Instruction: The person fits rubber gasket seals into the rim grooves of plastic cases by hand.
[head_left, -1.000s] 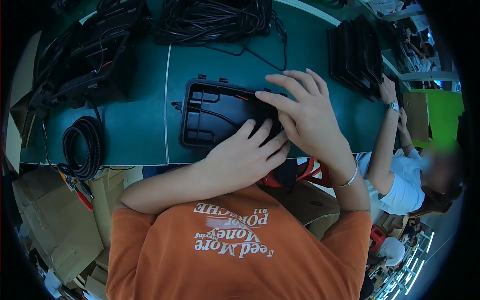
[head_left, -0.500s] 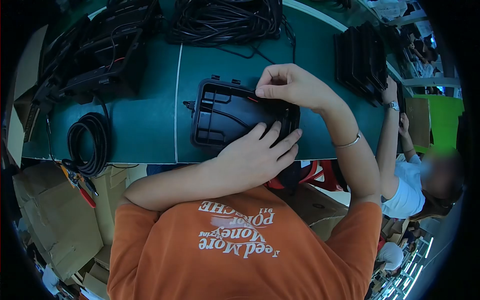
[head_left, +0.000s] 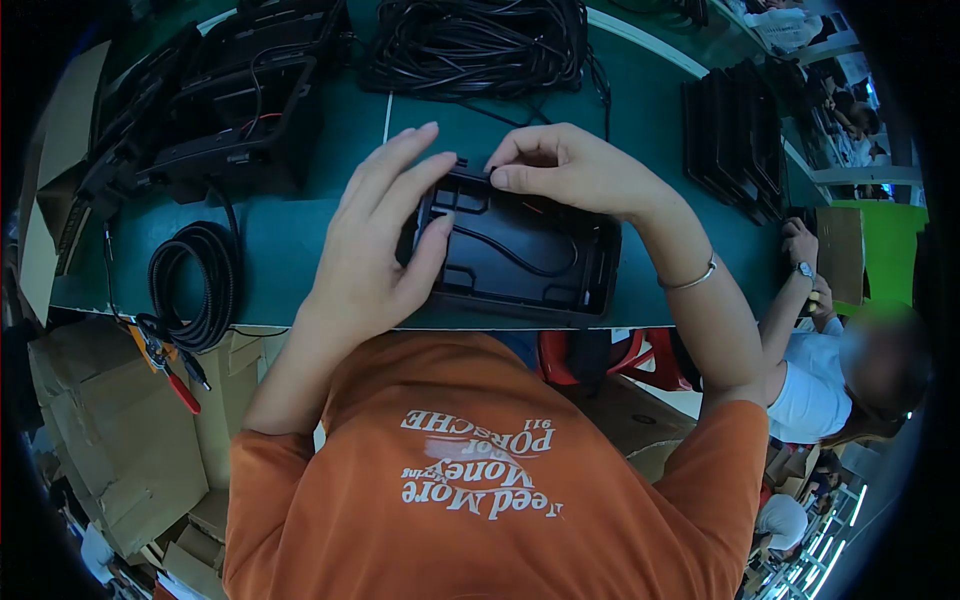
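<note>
A black plastic box (head_left: 500,297) lies with its hollow side up near the front edge of the green table. Inside it a black cable (head_left: 520,262) runs in a curve, and a short bit of orange-red wire shows by the far wall. My left hand (head_left: 375,240) is at the box's left end, fingers spread and thumb apart; whether it touches the rim I cannot tell. Over the far rim, my right hand (head_left: 575,172) pinches thumb and forefinger together. A tiny dark bit shows at those fingertips, too small to name.
Open black boxes (head_left: 225,150) stand at the far left, with a coil of black corrugated tube (head_left: 195,285) in front. Bundled black cable (head_left: 475,50) lies at the back. Stacked black cases (head_left: 735,140) stand at right, near another person's hand (head_left: 800,242). Red-handled pliers (head_left: 183,393) hang below the edge.
My left hand has left the box's near right part and moved to its left end, opening up. The right hand stays pinched at the far rim. In view, the box has shifted slightly right.
</note>
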